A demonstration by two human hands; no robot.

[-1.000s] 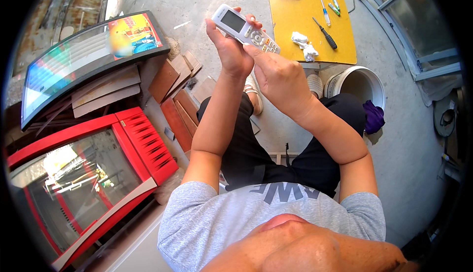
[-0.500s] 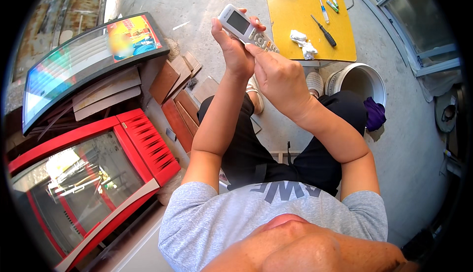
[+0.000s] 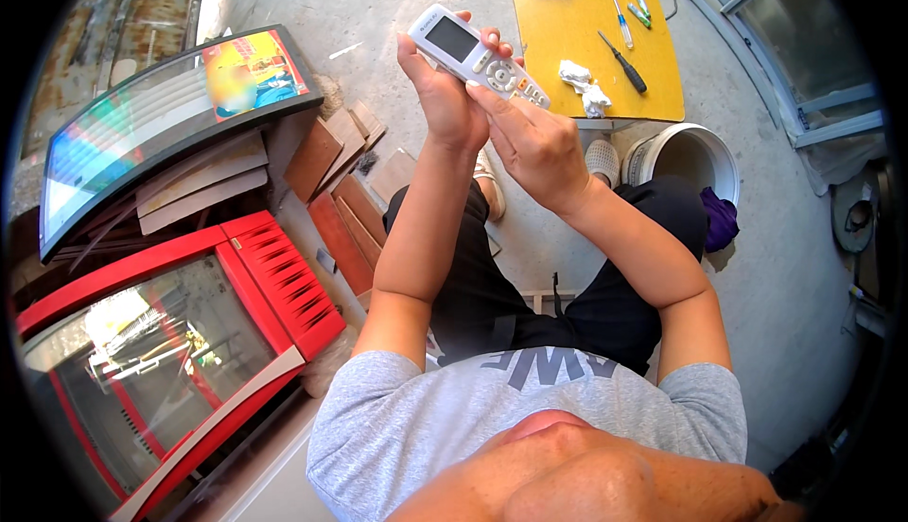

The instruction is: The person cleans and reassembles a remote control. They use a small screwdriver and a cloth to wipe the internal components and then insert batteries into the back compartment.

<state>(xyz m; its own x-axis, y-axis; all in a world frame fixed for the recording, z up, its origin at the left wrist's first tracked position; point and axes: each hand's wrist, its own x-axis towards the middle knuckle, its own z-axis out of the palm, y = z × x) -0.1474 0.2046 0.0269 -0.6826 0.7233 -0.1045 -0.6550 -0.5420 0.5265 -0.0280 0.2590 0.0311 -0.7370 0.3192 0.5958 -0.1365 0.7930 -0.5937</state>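
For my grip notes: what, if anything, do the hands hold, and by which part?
The left hand holds the remote by its screen half; the right hand is at its near edge.

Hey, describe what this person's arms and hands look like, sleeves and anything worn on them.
Both arms are bare below the short heather-grey sleeves of a T-shirt, which end above the elbows. The left hand and right hand are ungloved. No watch, bracelet or cable shows on either wrist, and no ring is visible, though some fingers are partly hidden.
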